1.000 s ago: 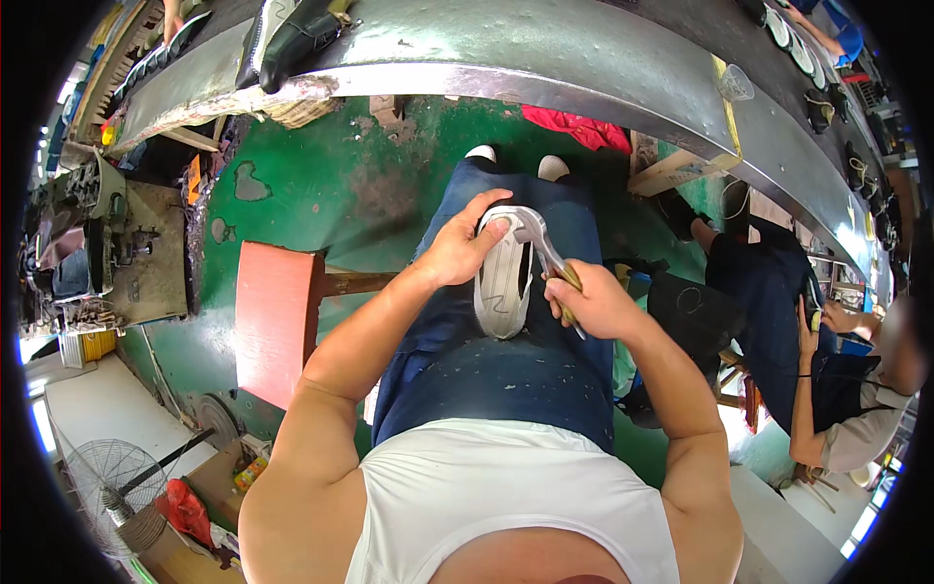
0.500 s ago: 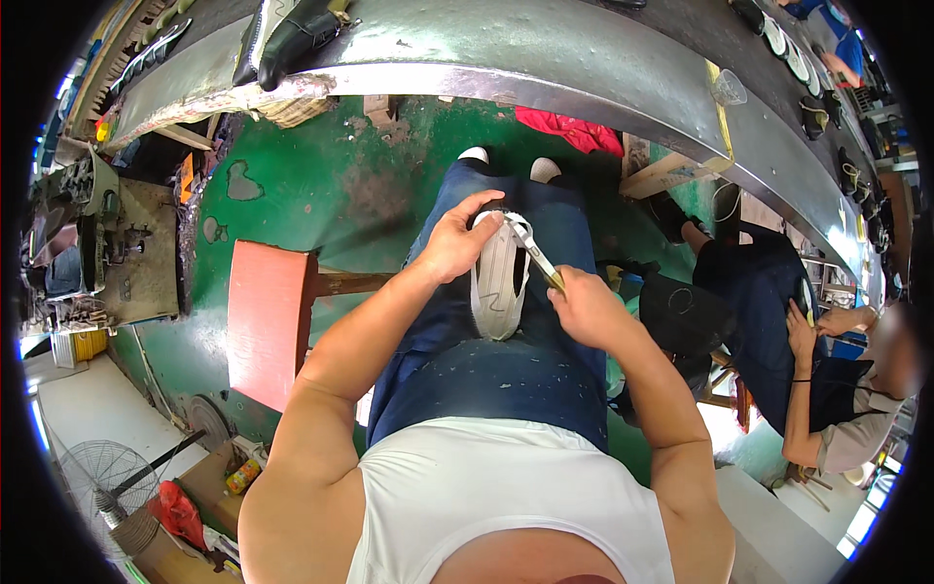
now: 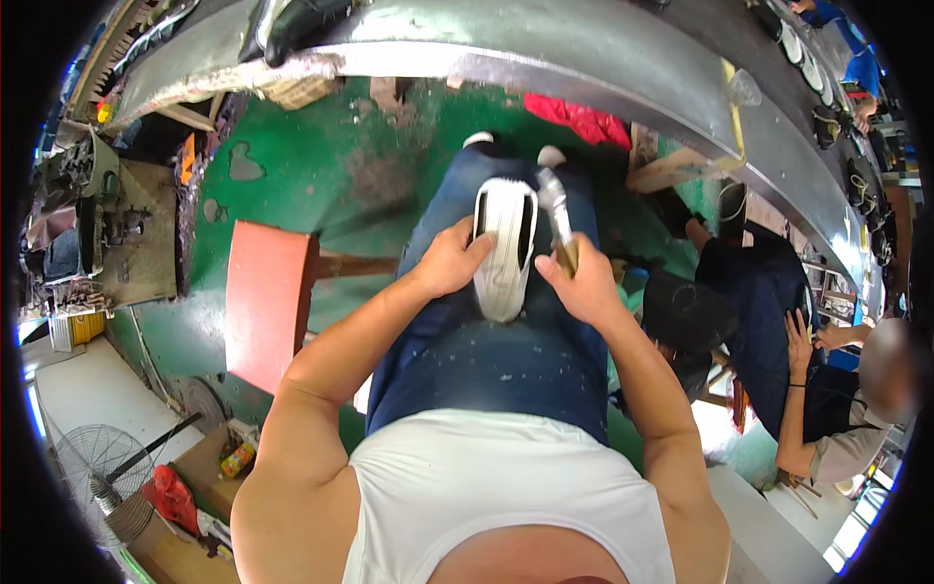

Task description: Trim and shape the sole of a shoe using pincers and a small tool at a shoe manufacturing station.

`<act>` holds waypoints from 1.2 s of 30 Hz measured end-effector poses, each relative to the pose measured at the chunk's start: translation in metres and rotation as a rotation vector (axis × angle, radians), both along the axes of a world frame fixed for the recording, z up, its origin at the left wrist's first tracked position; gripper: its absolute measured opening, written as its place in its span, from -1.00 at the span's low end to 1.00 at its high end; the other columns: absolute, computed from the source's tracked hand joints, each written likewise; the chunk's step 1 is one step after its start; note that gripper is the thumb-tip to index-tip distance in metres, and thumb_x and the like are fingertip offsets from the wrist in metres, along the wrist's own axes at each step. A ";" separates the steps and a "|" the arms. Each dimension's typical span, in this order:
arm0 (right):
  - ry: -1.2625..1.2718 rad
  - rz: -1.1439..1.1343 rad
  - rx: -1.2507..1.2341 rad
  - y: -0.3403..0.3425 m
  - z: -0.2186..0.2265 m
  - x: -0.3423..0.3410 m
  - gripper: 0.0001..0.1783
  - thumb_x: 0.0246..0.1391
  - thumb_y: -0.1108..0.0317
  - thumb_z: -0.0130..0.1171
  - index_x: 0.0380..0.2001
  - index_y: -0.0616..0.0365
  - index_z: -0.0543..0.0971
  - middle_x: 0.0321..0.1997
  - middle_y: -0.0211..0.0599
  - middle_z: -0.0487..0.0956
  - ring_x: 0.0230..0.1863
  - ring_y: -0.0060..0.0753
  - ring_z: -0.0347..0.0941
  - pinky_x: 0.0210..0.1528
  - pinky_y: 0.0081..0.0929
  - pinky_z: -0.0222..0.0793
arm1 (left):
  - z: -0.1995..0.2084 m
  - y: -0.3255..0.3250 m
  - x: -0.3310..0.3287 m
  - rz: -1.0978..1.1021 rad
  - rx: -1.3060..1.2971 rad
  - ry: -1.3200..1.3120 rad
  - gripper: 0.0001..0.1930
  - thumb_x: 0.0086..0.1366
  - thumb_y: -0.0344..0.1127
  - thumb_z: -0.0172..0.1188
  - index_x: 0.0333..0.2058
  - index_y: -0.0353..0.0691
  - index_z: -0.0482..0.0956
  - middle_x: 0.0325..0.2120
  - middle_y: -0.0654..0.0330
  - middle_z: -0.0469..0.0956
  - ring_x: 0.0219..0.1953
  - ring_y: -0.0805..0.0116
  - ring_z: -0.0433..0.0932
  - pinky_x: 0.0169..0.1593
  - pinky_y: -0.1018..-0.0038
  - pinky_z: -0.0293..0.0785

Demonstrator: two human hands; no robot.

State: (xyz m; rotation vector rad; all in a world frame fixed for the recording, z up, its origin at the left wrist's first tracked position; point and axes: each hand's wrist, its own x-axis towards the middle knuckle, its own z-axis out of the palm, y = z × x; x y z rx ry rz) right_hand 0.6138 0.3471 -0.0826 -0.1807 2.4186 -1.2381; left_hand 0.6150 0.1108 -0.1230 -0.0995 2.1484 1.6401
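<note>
A white shoe (image 3: 505,248), its underside apparently turned up, lies lengthwise over my lap. Dark gaps run along its inner edges. My left hand (image 3: 453,257) grips its left side, with the thumb on top and the other fingers mostly hidden. Just right of the shoe, my right hand (image 3: 586,279) is wrapped around the handle of metal pincers (image 3: 556,207). Their head points away from me and appears slightly apart from the shoe; motion blurs it, so the jaws cannot be made out.
A long metal bench (image 3: 545,63) crosses ahead, with dark shoes (image 3: 302,27) on it. A reddish stool (image 3: 268,304) stands at left, a fan (image 3: 107,477) at lower left. A co-worker (image 3: 837,389) sits at right. Red cloth (image 3: 579,119) lies under the bench.
The pincers have come off the shoe's far end and swung more upright on its right. My left hand has slid from the far end down to the shoe's left side.
</note>
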 end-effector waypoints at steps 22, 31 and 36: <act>0.005 0.272 0.282 0.069 0.027 0.042 -0.61 0.18 0.27 0.16 -0.04 0.36 0.49 -0.19 0.10 0.61 -0.16 0.23 0.55 -0.12 -0.04 0.45 | -0.028 0.036 0.030 -0.200 0.395 -0.223 0.01 0.07 -0.63 0.10 0.47 -0.27 -0.23 0.40 0.00 0.12 0.43 0.26 0.10 0.44 0.40 -0.04; -0.008 0.681 0.641 0.032 0.035 0.010 -0.71 0.16 0.32 0.15 -0.15 0.33 0.50 -0.23 0.10 0.59 -0.17 0.13 0.56 -0.14 -0.03 0.48 | -0.019 0.055 0.021 0.251 0.795 -0.615 -0.35 0.53 0.05 -0.22 0.41 -0.25 0.08 0.35 0.10 0.24 0.36 0.26 0.22 0.37 0.41 0.12; 0.007 0.388 0.279 0.033 -0.014 0.039 -0.69 0.17 0.26 0.15 -0.15 0.28 0.46 -0.19 0.17 0.57 -0.14 0.26 0.52 -0.05 0.02 0.43 | -0.063 0.071 0.016 0.375 0.063 -0.241 -0.38 0.55 0.09 -0.33 0.19 -0.29 0.48 0.07 -0.15 0.55 0.13 0.04 0.53 0.19 0.25 0.39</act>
